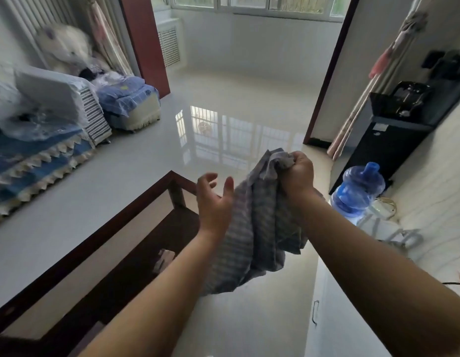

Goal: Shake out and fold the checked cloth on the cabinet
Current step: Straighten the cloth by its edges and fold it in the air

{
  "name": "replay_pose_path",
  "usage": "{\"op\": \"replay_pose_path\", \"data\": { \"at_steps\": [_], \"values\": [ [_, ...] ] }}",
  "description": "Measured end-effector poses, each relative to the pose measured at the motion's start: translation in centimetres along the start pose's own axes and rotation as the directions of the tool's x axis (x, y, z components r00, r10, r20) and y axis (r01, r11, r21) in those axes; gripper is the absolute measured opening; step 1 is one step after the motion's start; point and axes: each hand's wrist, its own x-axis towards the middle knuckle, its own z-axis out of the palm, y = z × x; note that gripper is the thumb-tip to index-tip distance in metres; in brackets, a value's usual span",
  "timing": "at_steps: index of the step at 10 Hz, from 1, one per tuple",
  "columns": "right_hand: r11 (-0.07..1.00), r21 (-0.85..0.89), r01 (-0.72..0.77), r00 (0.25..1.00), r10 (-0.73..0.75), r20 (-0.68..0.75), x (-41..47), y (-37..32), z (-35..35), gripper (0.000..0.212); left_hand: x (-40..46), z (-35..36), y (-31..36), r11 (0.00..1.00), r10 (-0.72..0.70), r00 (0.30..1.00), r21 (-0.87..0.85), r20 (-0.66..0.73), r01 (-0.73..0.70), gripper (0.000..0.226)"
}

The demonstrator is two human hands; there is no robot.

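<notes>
The checked cloth (260, 228), grey-blue, hangs bunched in mid-air over the shiny floor. My right hand (298, 173) is clenched around its top end and holds it up at arm's length. My left hand (214, 199) is beside the cloth on its left, fingers spread and slightly curled, the thumb side near the fabric's edge but holding nothing. The cloth's lower folds dangle between my two forearms. A white cabinet top (435, 202) runs along the right edge.
A dark wooden glass-topped table (100, 248) stands below left of my arms. A blue water bottle (357, 191) and a black dispenser (386, 140) stand at right. A sofa with blue covers (38, 155) lines the left wall. Glossy tiled floor (223, 104) stretches ahead to the windows.
</notes>
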Motion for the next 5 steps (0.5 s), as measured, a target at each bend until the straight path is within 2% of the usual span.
{"op": "replay_pose_path", "data": {
  "at_steps": [1,2,3,4,5],
  "values": [
    [0.967,0.250,-0.052,0.993,0.076,-0.089,0.8,-1.5,0.2,0.032,-3.4,0.0,-7.0,0.657,-0.749,0.651,-0.258,-0.124,0.708,0.068],
    [0.938,0.339,-0.073,0.990,0.110,-0.093,1.3,-3.6,0.4,0.031,-5.3,-0.4,-12.4,0.415,-0.891,0.453,-0.345,0.035,0.842,0.074],
    [0.929,0.364,-0.062,0.983,0.121,-0.141,2.2,-5.1,-0.1,0.029,-5.1,-0.7,-13.4,0.412,-0.870,0.480,-0.373,0.110,0.831,0.077],
    [0.883,0.451,-0.126,0.966,0.214,-0.148,2.3,-6.5,-1.5,0.023,-4.8,-0.9,-14.6,0.193,-0.881,0.367,-0.482,0.300,0.855,0.093],
    [0.831,0.536,-0.152,0.948,0.276,-0.159,2.6,-7.3,-2.9,0.014,-4.8,-0.2,-14.6,0.178,-0.809,0.403,-0.475,0.427,0.862,0.089]
  ]
}}
